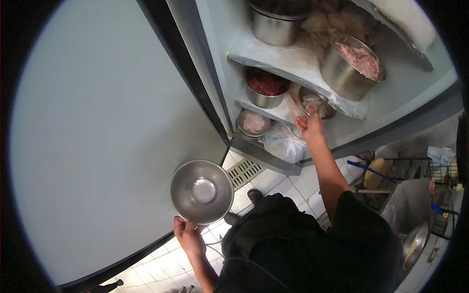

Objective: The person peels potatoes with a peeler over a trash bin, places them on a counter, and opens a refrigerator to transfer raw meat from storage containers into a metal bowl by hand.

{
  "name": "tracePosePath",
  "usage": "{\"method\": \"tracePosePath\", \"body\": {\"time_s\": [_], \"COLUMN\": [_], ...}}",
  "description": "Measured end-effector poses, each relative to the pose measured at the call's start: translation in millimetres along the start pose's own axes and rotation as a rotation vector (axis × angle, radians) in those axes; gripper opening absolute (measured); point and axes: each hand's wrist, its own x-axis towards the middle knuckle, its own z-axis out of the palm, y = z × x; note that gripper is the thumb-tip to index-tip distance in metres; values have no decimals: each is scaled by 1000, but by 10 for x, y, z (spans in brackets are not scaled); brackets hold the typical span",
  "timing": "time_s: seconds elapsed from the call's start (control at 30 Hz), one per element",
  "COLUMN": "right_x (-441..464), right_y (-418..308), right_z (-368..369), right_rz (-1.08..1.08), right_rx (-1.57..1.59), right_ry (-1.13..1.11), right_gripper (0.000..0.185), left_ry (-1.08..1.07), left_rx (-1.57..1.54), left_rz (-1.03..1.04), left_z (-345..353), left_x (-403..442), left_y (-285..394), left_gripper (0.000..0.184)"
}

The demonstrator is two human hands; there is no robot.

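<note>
My left hand [189, 237] pinches the near rim of a wide steel bowl [183, 183], which is bare inside and held up beside the grey door. My right hand [309, 126] reaches into the refrigerator at the near edge of a smaller metal bowl [330, 111] of pale meat pieces [312, 103]. Its fingers are curled, and what lies between the fingertips is too small to make out. Left of that bowl stands a steel pot [266, 100] of dark red meat [267, 83]. Below it is a bowl of pale pieces [255, 123] beside a clear plastic bag [286, 143].
On the upper shelf [288, 63] stand a deep pot of pink meat [359, 61] and another steel pot [276, 30]. A large grey door [97, 122] fills the left side. The tiled floor has a drain grate [245, 173]. A wire rack [415, 168] stands at right.
</note>
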Motion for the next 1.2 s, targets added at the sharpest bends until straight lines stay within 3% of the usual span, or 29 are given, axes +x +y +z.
{"method": "tracePosePath", "body": {"time_s": [0.03,0.13,0.33,0.43,0.57,0.63,0.77,0.87,1.2], "right_x": [46,67,92,-278,643,587,654,705,885], "right_y": [-44,-32,58,-209,162,44,55,103,254], "right_z": [12,-82,322,733,1348,1534,1725,1756,1875], "right_rz": [91,-33,-927,-1037,-1266,-1099,-1038,-1031,-1154], "right_rx": [63,-87,-654,-1023,-1418,-1638,-1726,-1738,-1710], "right_ry": [31,-159,-417,-476,-467,-550,-625,-648,-525], "right_gripper": [27,26,31,47,73,73,69,66,56], "left_ry": [19,76,45,46,15,-10,-11,-76,26], "left_rx": [17,47,21,23,19,-8,32,28,80], "left_rz": [-2,-28,3,7,41,69,29,53,-27], "left_z": [-24,-17,-115,-83,-114,-87,-66,-29,85], "left_x": [-2,-10,46,48,44,29,62,77,63], "left_y": [3,10,-46,-40,-92,-80,-47,-52,14], "left_gripper": [14,17,17,17,14,14,14,13,13]}}
